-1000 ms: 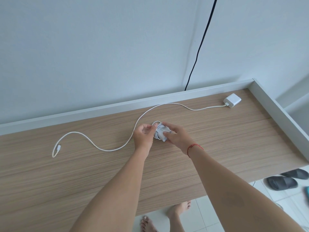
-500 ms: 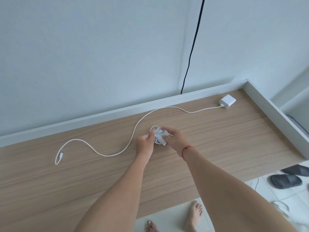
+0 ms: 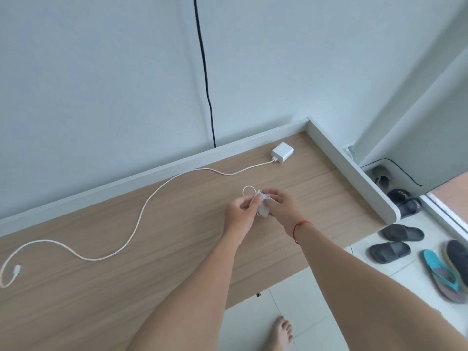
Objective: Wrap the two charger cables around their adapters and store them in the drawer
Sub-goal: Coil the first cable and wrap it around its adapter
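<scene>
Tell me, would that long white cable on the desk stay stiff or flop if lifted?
Probably flop: the cable lies in loose curves, so it would dangle. Its adapter looks small and boxy, likely light, unlikely to roll.

The wrapped adapter was largely covered by the fingers of the left hand and the right hand; only its lower corner and some blurred coils were seen between them. Far left of the fingers, the loose cable was cut by the picture's edge, and its connector was too small to be identified. Well right of the fingers, a dark sandal was cropped.
</scene>
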Demonstrator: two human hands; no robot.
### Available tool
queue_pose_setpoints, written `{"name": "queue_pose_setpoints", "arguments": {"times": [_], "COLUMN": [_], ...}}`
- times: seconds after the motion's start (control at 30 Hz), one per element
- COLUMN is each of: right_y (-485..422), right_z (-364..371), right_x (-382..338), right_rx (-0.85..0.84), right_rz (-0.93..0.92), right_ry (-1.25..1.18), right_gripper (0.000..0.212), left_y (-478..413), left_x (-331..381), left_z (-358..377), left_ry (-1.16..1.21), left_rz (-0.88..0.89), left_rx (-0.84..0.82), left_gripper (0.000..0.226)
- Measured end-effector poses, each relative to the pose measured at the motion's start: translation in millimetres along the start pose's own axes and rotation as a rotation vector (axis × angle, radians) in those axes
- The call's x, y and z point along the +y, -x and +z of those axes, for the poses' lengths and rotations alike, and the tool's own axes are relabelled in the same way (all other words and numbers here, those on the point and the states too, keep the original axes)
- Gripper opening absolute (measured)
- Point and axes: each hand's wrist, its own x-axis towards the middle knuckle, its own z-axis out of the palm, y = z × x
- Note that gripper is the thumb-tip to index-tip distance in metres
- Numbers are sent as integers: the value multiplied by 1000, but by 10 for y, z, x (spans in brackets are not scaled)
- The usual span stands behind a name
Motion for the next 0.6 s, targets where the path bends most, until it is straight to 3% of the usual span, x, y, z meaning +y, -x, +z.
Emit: {"name": "queue_pose_setpoints", "arguments": {"times": [0.1, 0.27, 0.33, 0.43, 0.6], "right_y": [-36, -147, -165, -193, -213], "right_z": [-440, -958, -1081, -1186, -1285], "right_x": [25, 45, 63, 86, 66], "right_rx": [42, 105, 104, 91, 41], "right_rz": [-20, -17, -16, -29, -12], "right_ry": [54, 127, 146, 198, 232], "right_gripper": [17, 25, 27, 30, 29], "left_y": [3, -64, -104, -129, -118], "left_x": [7, 91, 68, 20, 3], "left_z": [428, 990, 1122, 1231, 1262], "left_ry": [-68, -170, -156, -129, -58], "left_rz": [-14, -85, -90, -81, -132], "left_rx": [-45, -53, -7, 28, 33], "left_gripper": [13, 48, 41, 14, 16]}}
